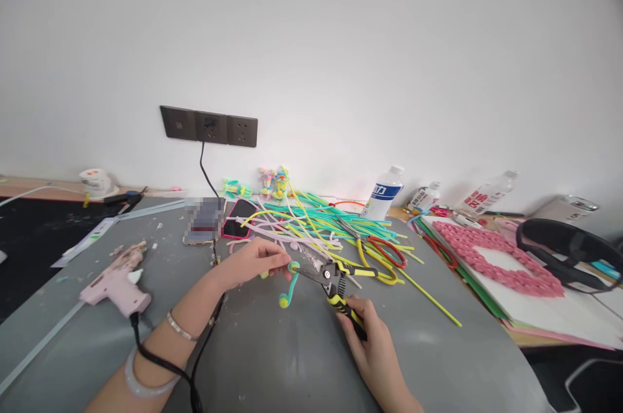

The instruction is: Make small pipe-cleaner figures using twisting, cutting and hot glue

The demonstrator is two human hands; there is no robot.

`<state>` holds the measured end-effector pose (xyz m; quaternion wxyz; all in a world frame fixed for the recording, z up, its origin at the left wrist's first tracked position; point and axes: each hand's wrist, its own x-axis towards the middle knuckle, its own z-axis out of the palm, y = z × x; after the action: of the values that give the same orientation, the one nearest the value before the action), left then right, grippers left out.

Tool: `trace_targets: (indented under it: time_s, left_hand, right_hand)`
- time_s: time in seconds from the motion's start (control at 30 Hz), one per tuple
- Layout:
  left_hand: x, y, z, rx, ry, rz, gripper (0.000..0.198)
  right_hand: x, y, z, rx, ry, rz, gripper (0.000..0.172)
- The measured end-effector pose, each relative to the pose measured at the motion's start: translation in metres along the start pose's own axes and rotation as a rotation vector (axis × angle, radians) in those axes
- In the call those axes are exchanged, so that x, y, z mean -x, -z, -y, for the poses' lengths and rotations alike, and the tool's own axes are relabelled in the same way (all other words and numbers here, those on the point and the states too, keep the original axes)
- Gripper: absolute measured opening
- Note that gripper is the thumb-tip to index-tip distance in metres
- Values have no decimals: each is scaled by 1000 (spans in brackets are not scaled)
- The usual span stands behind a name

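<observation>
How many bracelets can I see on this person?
2, both on the left arm: a slim bracelet and, farther up, a wider pale bangle. Others may be hidden or out of view.

Grey desk (272, 367), a bit shiny, w/ white specks. Pink glue gun (115, 284) lies on its side, L. Back ctr.: phone w/ pink rim (238, 209), next to pixelated item (204, 218). Ctr. to R: messy pile of fuzzy stems (335, 215), yel., teal & lilac; one yel. stem (435, 299) pokes out R.
</observation>
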<state>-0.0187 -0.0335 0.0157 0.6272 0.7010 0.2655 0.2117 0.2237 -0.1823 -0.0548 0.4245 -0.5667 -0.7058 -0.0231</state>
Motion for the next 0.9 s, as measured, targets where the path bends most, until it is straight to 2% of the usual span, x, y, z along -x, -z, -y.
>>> trace_targets:
  time_s: [0.33,0.9]
  left_hand:
    - [-2,1,2,6,44,3,27]
    - [-1,1,1,80,66,29,26]
  right_hand:
    - [1,-1,-1,51,49,-5,15]
    - [3,-1,-6,-31,-56,76,14]
